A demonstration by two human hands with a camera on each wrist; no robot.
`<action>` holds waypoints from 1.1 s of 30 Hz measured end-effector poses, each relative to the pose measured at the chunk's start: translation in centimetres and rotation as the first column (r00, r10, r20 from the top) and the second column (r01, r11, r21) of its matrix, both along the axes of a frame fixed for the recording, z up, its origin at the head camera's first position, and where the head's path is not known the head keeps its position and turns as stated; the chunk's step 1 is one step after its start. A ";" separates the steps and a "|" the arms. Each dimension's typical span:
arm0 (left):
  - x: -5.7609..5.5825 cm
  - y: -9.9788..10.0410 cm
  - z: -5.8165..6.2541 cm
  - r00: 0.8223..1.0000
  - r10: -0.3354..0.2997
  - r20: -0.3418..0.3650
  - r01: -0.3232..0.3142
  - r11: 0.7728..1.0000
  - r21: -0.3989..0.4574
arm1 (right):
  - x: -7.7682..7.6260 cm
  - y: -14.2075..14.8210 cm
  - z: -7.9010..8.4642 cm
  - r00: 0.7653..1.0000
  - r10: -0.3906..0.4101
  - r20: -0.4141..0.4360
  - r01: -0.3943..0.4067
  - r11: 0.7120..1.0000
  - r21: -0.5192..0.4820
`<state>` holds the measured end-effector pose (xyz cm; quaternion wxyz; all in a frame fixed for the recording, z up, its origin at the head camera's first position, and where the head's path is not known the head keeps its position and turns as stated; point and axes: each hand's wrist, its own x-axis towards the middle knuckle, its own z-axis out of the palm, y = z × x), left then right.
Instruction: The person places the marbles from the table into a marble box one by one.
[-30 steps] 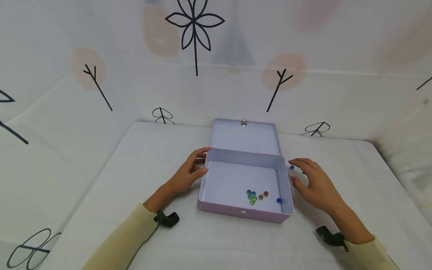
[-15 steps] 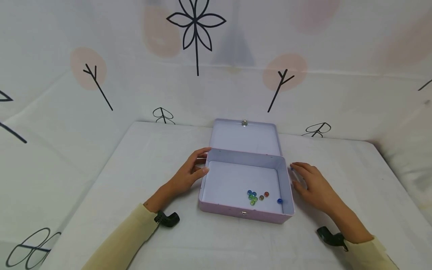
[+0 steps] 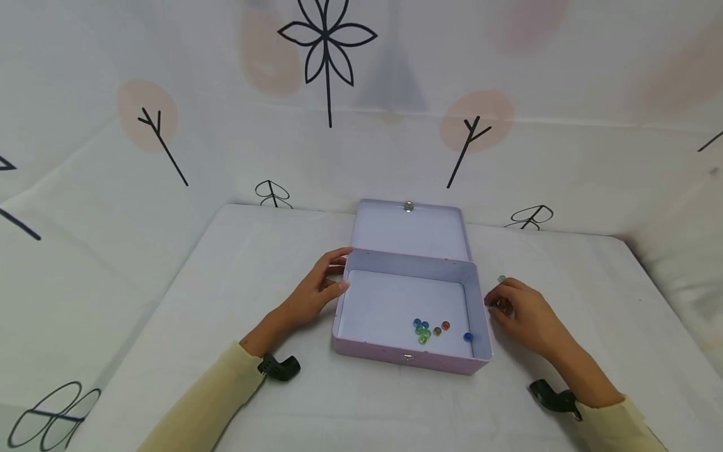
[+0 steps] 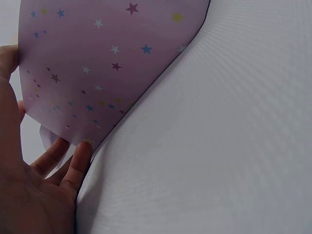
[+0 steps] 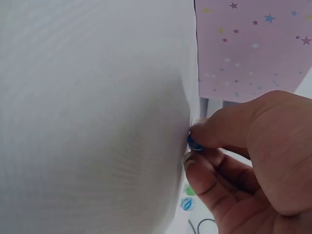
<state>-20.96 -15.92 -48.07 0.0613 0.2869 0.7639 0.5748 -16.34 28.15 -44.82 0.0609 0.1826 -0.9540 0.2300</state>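
A pink metal box (image 3: 373, 350) with a star pattern stands on the white-covered table, its lid (image 3: 409, 231) folded back. Against its left side rests my left hand (image 3: 309, 294), thumb by the rim and fingers toward the back corner; the left wrist view shows fingertips (image 4: 82, 148) touching the starred wall. To the right of the box, my right hand (image 3: 525, 312) pinches a dark blue marble (image 5: 195, 143) between thumb and fingers, low at the tabletop. Inside the box lie several marbles (image 3: 423, 331), green and blue, plus a red one (image 3: 445, 325) and a dark blue one (image 3: 468, 337).
Beyond my right hand lies a green marble (image 3: 501, 278) on the table. The right wrist view shows a clear marble with a blue swirl (image 5: 187, 204) beside it. A patterned white cloth (image 3: 390, 150) hangs behind the table.
My right hand has reached over a blue marble beside the box, closed its fingers on it and drawn slightly back. A green marble now shows behind it. My left hand keeps its place.
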 end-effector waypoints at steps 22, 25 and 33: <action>0.0 -0.1 -0.2 1.000 0.004 -0.001 -0.004 1.000 -0.005 | 3.3 -3.4 5.1 0.972 -0.030 -0.232 -0.001 0.991 -0.131; 0.0 -0.1 -0.1 1.000 0.004 0.002 -0.004 1.000 -0.005 | 3.8 -4.0 5.4 0.972 -0.006 -0.234 -0.026 0.991 -0.132; 0.0 -0.1 -0.2 1.000 0.005 -0.005 -0.005 1.000 -0.009 | 4.1 -4.5 5.6 0.965 0.014 -0.262 -0.053 0.989 -0.140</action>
